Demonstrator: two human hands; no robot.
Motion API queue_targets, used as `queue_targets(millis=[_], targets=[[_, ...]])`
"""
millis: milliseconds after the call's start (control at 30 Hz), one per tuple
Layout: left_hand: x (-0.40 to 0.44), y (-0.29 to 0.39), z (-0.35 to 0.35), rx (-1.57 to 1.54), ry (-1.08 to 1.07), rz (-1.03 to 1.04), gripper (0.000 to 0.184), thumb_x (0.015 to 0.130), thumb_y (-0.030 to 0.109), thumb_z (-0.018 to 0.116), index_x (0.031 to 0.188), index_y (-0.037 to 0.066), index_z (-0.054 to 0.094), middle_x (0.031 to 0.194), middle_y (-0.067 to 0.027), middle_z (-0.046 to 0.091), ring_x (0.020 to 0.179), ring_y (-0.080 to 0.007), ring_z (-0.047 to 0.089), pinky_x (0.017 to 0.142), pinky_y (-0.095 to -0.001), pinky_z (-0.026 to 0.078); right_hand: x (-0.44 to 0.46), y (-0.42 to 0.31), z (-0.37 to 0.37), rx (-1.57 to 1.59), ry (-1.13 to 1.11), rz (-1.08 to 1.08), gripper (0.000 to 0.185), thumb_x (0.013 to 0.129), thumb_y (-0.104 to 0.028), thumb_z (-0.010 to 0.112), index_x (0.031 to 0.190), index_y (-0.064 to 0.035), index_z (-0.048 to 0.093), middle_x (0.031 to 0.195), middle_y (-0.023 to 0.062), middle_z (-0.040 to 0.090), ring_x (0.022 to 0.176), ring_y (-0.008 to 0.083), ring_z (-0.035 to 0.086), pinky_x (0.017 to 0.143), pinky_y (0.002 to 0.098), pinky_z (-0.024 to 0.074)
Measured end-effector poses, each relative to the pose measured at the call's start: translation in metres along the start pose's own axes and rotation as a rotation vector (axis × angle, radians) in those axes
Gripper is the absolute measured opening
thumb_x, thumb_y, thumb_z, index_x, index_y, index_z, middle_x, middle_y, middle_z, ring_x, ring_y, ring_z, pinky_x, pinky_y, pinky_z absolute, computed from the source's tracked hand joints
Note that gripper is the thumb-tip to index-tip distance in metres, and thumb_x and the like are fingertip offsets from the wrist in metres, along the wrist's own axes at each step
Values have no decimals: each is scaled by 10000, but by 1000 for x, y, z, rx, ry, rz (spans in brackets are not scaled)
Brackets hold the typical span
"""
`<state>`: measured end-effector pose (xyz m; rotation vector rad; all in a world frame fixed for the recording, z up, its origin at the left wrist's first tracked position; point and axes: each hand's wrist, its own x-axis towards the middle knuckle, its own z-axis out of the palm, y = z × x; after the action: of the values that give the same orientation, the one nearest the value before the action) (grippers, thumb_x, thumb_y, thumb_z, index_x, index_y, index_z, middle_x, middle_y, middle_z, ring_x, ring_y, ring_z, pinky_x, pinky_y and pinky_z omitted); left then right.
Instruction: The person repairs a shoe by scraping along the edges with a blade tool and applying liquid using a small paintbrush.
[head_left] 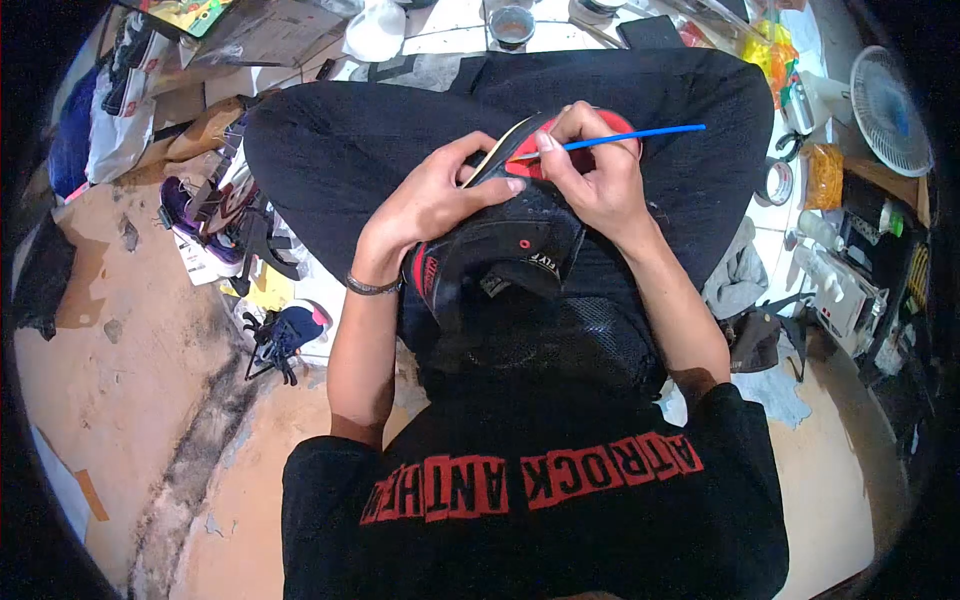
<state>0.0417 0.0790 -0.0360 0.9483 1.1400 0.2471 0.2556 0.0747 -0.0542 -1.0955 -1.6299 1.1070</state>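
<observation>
A black cap (500,225) with a red-and-black brim (527,165), a cream edge, a red eyelet and mesh rests over my crossed legs. My left hand (440,195) grips its brim edge, thumb on the near side and fingers mostly behind it. Between the fingertips of my right hand (598,180) is a thin blue paintbrush (640,134). The brush tip meets the brim where red borders black. Inside the cap it is dark, and part of the mesh merges with my black clothing.
Left of my legs lie a purple sneaker (190,215) and a navy shoe (292,328). Beyond my knees stand a cup of liquid (512,27) and a white container (376,32). On the right are a tape roll (777,182), an orange-yellow packet (824,176) and a fan (888,110).
</observation>
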Motion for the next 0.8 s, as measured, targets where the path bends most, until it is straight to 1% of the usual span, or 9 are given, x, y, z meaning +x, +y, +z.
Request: queue_targets(millis=[100,200,233,300,433,600,700,733,800], targets=[[2,-4,-3,62,6,28,375,875,227,787,1136,7,633,744,25,592,661,-36,485,586,-213,389,0,2,5,16,-20,-48,143,930,-67,680,862,30,600,745,90,573,658,194,566,584,332,419],[2,-2,-2,66,18,67,376,873,233,788,1133,8,634,727,28,588,639,-31,471,560,-215,371,2,0,6,1,-64,-61,159,930,-97,691,868,25,609,749,106,578,676,232,570,617,351,428],[3,-2,-2,94,24,86,375,873,234,788,1130,8,635,723,29,587,634,-30,465,554,-216,364,2,0,5,-1,-80,-48,171,932,-119,693,872,18,611,761,117,582,690,261,568,639,363,433],[4,-4,-3,151,37,122,372,872,235,789,1124,8,636,715,32,583,625,-27,455,540,-219,350,5,-1,5,-18,-92,-77,168,936,-120,687,883,18,609,769,117,586,696,258,576,638,364,437],[4,-8,-4,86,24,66,376,874,247,787,1121,7,638,716,31,583,623,-28,451,535,-224,343,5,4,8,-58,-80,-55,159,942,-110,674,896,21,597,779,120,588,698,262,588,632,363,446],[4,-9,-6,77,3,37,391,873,265,790,1127,9,639,714,27,586,626,-29,461,540,-224,353,3,3,7,-63,-5,-36,146,938,-70,668,882,30,579,771,109,585,660,220,584,576,331,437],[8,-16,-3,32,20,125,396,873,264,792,1132,9,636,725,17,610,634,-33,493,552,-224,374,1,5,6,-41,21,-43,142,930,-55,676,873,31,578,768,97,586,640,189,568,551,311,424],[8,-15,-4,49,19,117,397,874,263,791,1135,8,635,730,13,619,638,-35,503,556,-223,381,0,5,6,-28,25,-44,141,928,-52,679,871,31,579,767,92,586,635,179,563,544,305,420],[5,-11,-5,77,13,89,398,875,261,789,1139,6,633,742,3,638,646,-39,524,565,-223,394,-1,3,6,-1,-16,-38,136,923,-62,681,872,25,589,762,98,582,656,216,561,581,321,429]])
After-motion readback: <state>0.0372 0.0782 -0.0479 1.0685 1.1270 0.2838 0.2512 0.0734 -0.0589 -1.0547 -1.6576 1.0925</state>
